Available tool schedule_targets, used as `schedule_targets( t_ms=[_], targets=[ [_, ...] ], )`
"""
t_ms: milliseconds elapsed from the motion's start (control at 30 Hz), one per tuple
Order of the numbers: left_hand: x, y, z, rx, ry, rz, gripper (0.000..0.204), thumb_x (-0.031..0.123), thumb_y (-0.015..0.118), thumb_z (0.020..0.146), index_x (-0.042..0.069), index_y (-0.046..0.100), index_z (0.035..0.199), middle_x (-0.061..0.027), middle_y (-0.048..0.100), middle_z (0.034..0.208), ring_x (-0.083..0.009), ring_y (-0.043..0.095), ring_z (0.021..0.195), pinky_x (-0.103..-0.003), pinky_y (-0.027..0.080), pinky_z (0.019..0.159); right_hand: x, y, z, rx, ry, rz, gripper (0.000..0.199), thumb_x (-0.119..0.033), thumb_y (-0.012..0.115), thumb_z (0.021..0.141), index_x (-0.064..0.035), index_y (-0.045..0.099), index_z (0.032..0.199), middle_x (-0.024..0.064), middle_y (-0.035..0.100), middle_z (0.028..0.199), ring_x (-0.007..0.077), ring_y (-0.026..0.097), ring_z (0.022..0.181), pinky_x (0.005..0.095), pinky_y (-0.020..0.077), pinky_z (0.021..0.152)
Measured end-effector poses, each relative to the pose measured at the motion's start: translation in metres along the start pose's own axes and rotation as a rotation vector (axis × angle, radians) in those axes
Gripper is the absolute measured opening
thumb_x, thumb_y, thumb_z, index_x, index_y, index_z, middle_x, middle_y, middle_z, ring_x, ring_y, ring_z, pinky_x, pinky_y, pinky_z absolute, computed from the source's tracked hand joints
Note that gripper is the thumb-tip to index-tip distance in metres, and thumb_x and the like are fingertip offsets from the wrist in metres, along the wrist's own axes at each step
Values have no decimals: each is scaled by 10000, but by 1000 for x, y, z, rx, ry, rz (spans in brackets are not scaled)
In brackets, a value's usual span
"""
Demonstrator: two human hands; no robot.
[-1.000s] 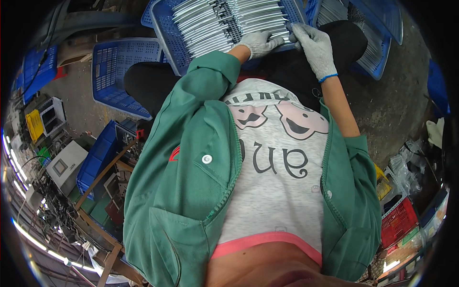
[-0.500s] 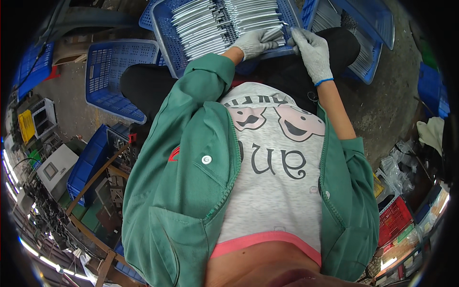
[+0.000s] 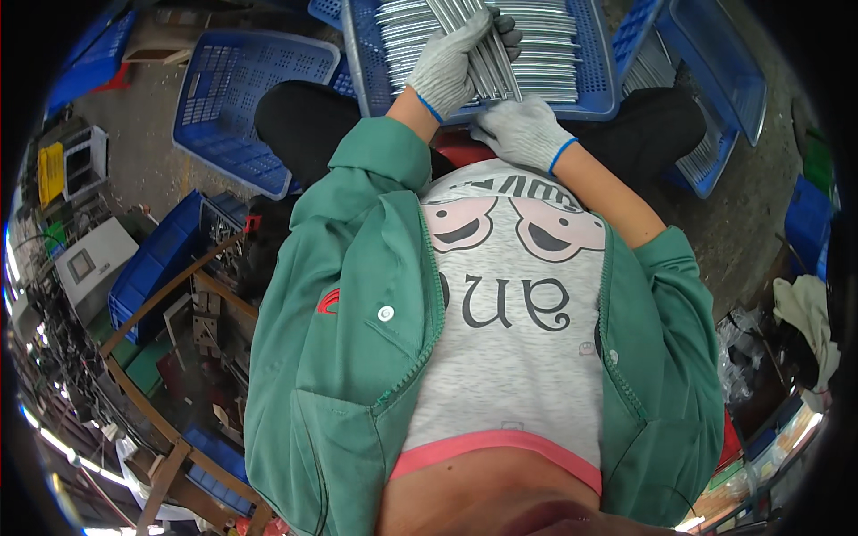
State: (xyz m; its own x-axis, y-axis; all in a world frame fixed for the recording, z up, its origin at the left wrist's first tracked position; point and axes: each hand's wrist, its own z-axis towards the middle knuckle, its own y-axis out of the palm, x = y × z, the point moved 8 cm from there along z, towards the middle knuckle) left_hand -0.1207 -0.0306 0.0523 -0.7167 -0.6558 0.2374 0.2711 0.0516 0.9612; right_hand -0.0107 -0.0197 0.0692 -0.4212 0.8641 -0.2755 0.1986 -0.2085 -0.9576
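Resting across the lap, a blue perforated crate (image 3: 590,85) is kept within easy reach of both gloved hands. A bundle of thin metal rods (image 3: 487,49) is clasped by the left hand (image 3: 451,62), whose grip is closed around the rods so that they are gathered parallel and lifted slightly askew from the layer of rods (image 3: 554,45) lying flat in the crate. The right hand (image 3: 523,132) is laid on the crate's near rim, its grip loosely curled and pinching nothing that can be seen; the crate is probably steadied this way. Knitted work gloves are worn, presumably against sharp rod ends. An empty blue crate (image 3: 241,98) is set on the floor to the left, and a further crate of rods (image 3: 706,134) stands to the right.
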Motion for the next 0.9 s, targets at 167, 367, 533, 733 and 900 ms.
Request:
schedule_targets(
  t_ms=[167,367,533,733,900],
  targets=[
    [20,31,-38,47,66,-13,307,157,697,940,44,627,1216,-78,699,1038,-223,694,926,-341,574,864,-30,-6,25,-13,-148,-165,261,-356,571,944,-155,717,864,73,698,729,264,651,635,353,469,598],
    [104,56,-106,227,220,396,230,116,690,930,42,661,1147,-62,707,959,-194,694,843,-298,567,789,-70,-21,57,-178,-233,-230,240,-351,591,933,-141,701,899,71,686,711,268,637,609,350,467,598],
    [171,100,-191,597,187,958,280,89,660,947,24,625,1218,-67,691,1016,-184,655,846,-318,551,796,-68,-56,73,72,-145,100,266,-327,606,937,-110,715,1048,82,737,799,255,653,611,325,504,602],
    [188,130,-270,890,252,1701,221,84,725,867,55,693,1084,-25,705,845,-174,679,754,-274,544,712,-82,-96,88,53,-55,306,291,-288,623,939,-98,721,1136,74,766,887,229,674,622,297,515,585],
    [171,112,-299,1031,166,1948,184,-13,706,847,76,744,1004,4,733,842,-114,648,713,-261,521,686,-108,-107,93,82,-220,342,280,-276,651,925,-83,737,1109,63,769,895,219,665,602,290,508,569]
  ],
)
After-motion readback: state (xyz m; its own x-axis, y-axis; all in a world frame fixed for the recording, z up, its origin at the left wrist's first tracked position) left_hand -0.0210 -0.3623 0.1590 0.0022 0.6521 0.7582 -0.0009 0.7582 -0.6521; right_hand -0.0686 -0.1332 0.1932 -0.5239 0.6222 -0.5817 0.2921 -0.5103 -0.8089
